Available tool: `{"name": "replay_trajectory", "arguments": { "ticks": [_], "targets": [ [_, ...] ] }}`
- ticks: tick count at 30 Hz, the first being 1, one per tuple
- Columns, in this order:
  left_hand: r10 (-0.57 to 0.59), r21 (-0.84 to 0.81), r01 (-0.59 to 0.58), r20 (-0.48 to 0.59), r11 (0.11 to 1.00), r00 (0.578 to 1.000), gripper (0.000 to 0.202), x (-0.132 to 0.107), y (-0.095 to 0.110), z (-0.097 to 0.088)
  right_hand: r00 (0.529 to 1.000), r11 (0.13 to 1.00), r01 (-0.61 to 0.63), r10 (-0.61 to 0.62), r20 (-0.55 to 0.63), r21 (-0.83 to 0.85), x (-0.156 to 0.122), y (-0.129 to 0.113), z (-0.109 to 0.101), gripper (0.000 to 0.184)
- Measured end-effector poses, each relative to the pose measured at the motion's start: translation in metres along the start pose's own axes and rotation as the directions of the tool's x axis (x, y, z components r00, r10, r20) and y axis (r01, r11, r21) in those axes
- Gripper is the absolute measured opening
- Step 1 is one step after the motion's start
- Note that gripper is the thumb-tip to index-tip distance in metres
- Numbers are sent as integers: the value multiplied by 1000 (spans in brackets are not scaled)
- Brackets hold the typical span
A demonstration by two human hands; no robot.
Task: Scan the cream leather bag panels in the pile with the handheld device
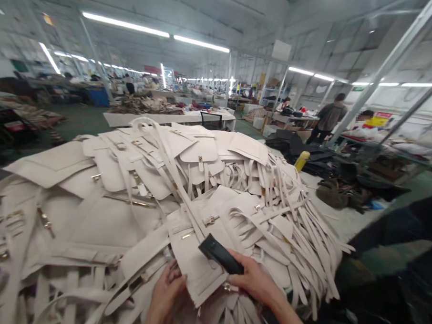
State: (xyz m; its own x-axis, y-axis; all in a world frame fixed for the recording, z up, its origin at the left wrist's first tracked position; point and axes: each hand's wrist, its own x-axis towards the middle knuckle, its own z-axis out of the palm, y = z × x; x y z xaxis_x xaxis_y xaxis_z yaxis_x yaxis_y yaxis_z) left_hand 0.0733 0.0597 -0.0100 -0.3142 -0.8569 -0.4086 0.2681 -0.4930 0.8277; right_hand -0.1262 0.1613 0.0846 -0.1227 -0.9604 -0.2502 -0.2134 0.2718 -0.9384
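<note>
My right hand is wrapped round a black tube-like tool, whose blunt end points up and left over a cream bag panel. The tool's exact kind does not show. At the panel's lower left edge, my left hand has its fingers curled, with the thumb against the edge. The panel lies tilted on the heap and carries a gold-coloured clasp. Another small metal fitting shows just below my right fingers. Cream straps hang beneath the panel.
A wide heap of cream bag pieces with straps and metal fittings surrounds both hands. Behind its right side stand a yellow bottle-like object and dark stacked material. A person stands farther back at right. Another worktable lies beyond the heap.
</note>
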Motion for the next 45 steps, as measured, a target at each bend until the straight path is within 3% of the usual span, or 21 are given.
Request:
{"name": "replay_trajectory", "arguments": {
  "ticks": [4,8,11,15,19,21,24,27,30,33,39,42,45],
  "targets": [
    [151,133,-138,-90,981,984,52,28,24,-9,987,1000,-3,4,160,-5,22,-6,8,47],
    [301,197,-280,-83,940,950,45,40,11,-16,979,999,-48,50,199,-11,56,-10,27,48],
    [315,224,-287,-103,931,943,46,41,2,-20,979,998,-53,58,197,-32,83,-12,39,46],
    [277,219,-253,-87,942,957,47,42,7,-22,984,999,-23,31,174,-47,111,-15,56,39],
    [237,214,-215,-80,953,968,51,42,13,-23,995,997,52,-47,83,-63,116,-27,66,40],
    [221,199,-202,-75,959,972,55,39,11,-25,996,995,92,-91,16,-40,107,-33,60,44],
    [222,134,-206,-120,969,968,64,32,4,-27,990,997,74,-72,-124,15,86,-31,29,54],
    [214,86,-200,-204,976,955,70,29,-1,-23,962,999,-38,39,-270,7,74,-15,-12,55],
    [206,122,-182,-227,976,952,74,30,-1,-16,943,983,-183,167,-287,-32,81,4,-37,54],
    [228,138,-201,-226,970,947,74,31,-4,-11,947,978,-195,168,-273,-74,102,13,-36,49],
    [139,43,-133,-187,990,972,73,28,-22,-11,934,984,-114,60,-351,-136,147,4,-19,45],
    [123,48,-116,-169,992,978,69,24,-22,-16,917,990,-47,-11,-398,-136,147,0,-23,49],
    [133,85,-122,-143,989,981,66,28,-8,-22,919,995,-16,-23,-393,-95,126,-1,-32,50]
  ]
}}
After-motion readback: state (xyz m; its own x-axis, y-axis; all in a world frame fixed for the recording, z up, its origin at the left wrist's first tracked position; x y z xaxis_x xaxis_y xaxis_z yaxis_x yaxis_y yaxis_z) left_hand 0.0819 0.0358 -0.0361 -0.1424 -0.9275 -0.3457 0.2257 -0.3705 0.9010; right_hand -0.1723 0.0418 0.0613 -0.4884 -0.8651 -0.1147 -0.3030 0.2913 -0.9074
